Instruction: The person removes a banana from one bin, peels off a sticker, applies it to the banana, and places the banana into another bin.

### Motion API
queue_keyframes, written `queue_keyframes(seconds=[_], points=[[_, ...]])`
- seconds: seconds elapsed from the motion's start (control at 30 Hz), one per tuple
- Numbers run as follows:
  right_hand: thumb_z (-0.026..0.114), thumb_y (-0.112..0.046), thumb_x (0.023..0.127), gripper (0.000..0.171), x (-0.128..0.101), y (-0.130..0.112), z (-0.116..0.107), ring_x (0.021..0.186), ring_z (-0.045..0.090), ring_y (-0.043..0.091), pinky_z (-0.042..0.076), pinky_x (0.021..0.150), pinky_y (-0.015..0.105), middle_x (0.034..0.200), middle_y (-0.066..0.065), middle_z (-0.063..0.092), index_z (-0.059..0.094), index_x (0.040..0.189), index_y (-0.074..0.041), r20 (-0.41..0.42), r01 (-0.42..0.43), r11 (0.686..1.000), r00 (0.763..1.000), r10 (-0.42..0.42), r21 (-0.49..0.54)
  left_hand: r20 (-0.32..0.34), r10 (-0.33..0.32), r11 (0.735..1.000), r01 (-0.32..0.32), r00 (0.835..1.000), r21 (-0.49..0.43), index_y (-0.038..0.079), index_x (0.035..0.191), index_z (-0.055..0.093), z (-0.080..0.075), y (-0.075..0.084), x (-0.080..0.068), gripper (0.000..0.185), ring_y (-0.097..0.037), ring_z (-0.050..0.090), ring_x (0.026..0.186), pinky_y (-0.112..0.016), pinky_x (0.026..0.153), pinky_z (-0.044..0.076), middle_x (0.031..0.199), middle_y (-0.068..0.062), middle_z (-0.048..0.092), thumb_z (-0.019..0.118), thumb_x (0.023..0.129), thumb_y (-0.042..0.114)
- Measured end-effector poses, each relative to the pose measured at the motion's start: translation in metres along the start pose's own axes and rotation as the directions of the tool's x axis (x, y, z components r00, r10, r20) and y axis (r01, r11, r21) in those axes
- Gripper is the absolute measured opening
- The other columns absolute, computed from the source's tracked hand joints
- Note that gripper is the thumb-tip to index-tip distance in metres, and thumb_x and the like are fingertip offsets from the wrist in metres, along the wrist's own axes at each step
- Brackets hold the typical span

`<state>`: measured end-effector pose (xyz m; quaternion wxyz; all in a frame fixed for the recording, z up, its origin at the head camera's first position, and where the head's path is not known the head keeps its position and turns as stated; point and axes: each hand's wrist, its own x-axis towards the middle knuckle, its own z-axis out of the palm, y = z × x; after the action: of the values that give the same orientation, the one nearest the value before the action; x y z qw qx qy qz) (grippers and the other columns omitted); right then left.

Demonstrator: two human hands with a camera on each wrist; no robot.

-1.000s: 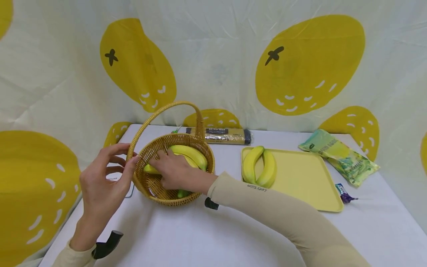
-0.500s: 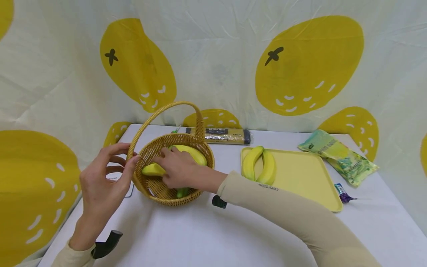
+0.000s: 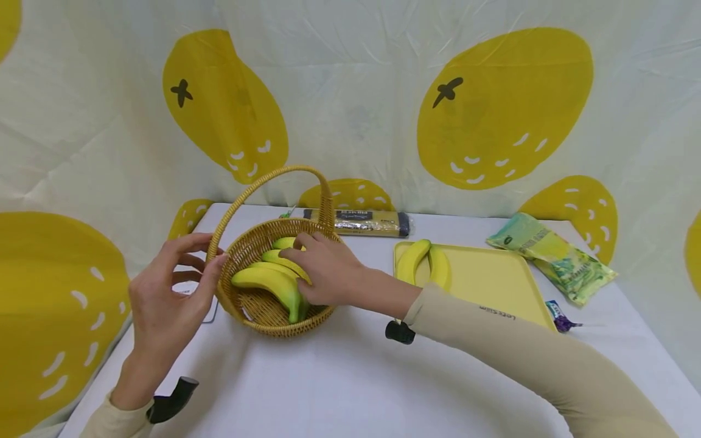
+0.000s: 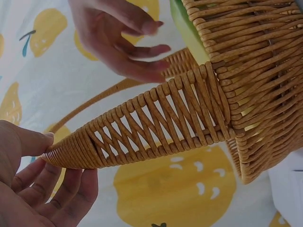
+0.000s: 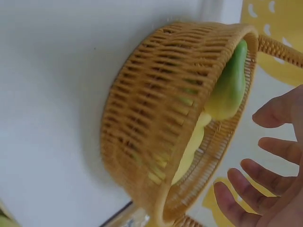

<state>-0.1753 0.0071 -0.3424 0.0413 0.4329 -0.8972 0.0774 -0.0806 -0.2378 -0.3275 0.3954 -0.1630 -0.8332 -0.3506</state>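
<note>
A wicker basket (image 3: 263, 328) stands at the left of the table with several yellow bananas (image 3: 268, 281) in it, their tips green. My left hand (image 3: 167, 304) pinches the basket's arched handle (image 4: 132, 130) between thumb and fingers. Over the basket's right side is my right hand (image 3: 334, 271), its fingers loosely bent and spread. In the right wrist view nothing sits between those fingers (image 5: 251, 191), which are apart from the green banana end (image 5: 232, 87) at the rim. The right hand covers part of the bananas in the head view.
To the right lies a yellow tray (image 3: 493, 280) with two bananas (image 3: 414, 263) on its left end. Beyond it are a green-yellow snack bag (image 3: 553, 255) and a purple-wrapped lollipop (image 3: 564, 319). A gold-and-black packet (image 3: 372, 224) lies behind the basket.
The right hand has let go of a banana in the basket and drawn back up and to the right. That banana now lies at the front of the others. The left hand holds still.
</note>
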Motion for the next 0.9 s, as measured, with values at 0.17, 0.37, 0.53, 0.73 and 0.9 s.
queue_keyframes(seconds=[0.17, 0.37, 0.53, 0.73, 0.9], points=[[0.069, -0.017, 0.095, 0.053, -0.017, 0.017, -0.005, 0.11, 0.058, 0.025, 0.052, 0.06, 0.03, 0.134, 0.007, 0.059, 0.062, 0.148, -0.019, -0.046, -0.037, 0.999, 0.998, 0.038, 0.029, -0.012, 0.0, 1.0, 0.0, 1.0, -0.014, -0.001, 0.129, 0.071, 0.0, -0.001, 0.0, 0.05, -0.003, 0.062, 0.082, -0.006, 0.074, 0.052, 0.11, -0.008, 0.075, 0.086, 0.082, -0.008], [0.071, -0.012, 0.091, 0.054, -0.039, 0.041, -0.008, 0.099, 0.061, 0.024, 0.052, 0.058, 0.032, 0.131, 0.008, 0.062, 0.065, 0.144, -0.016, -0.111, -0.092, 0.993, 0.989, 0.1, 0.069, 0.009, 0.0, 1.0, 0.0, 1.0, -0.001, 0.0, 0.129, 0.07, -0.001, 0.0, 0.0, 0.047, -0.003, 0.063, 0.082, -0.007, 0.074, 0.053, 0.11, -0.008, 0.075, 0.085, 0.085, -0.006], [0.073, -0.014, 0.092, 0.054, -0.057, 0.061, -0.007, 0.102, 0.061, 0.026, 0.051, 0.056, 0.034, 0.129, 0.01, 0.062, 0.065, 0.145, -0.016, -0.133, -0.152, 0.984, 0.978, 0.163, 0.09, 0.002, -0.005, 1.0, 0.005, 1.0, -0.007, 0.0, 0.129, 0.071, -0.002, 0.0, 0.001, 0.048, -0.002, 0.063, 0.082, -0.007, 0.074, 0.053, 0.111, -0.007, 0.075, 0.085, 0.084, -0.007], [0.073, -0.016, 0.092, 0.052, -0.082, 0.084, -0.002, 0.109, 0.06, 0.03, 0.056, 0.063, 0.042, 0.129, 0.012, 0.062, 0.066, 0.143, -0.015, -0.148, -0.242, 0.964, 0.955, 0.257, 0.111, 0.01, -0.011, 1.0, 0.011, 1.0, 0.002, 0.0, 0.129, 0.07, -0.002, 0.001, 0.0, 0.047, -0.002, 0.063, 0.082, -0.007, 0.073, 0.053, 0.11, -0.008, 0.075, 0.085, 0.085, -0.006], [0.074, -0.016, 0.091, 0.052, -0.102, 0.101, 0.004, 0.108, 0.059, 0.033, 0.055, 0.061, 0.043, 0.127, 0.011, 0.062, 0.066, 0.142, -0.014, -0.161, -0.321, 0.939, 0.928, 0.337, 0.121, 0.009, -0.013, 1.0, 0.013, 1.0, 0.003, 0.0, 0.129, 0.07, -0.002, 0.001, 0.0, 0.046, -0.001, 0.063, 0.083, -0.007, 0.074, 0.053, 0.109, -0.008, 0.075, 0.084, 0.086, -0.005]])
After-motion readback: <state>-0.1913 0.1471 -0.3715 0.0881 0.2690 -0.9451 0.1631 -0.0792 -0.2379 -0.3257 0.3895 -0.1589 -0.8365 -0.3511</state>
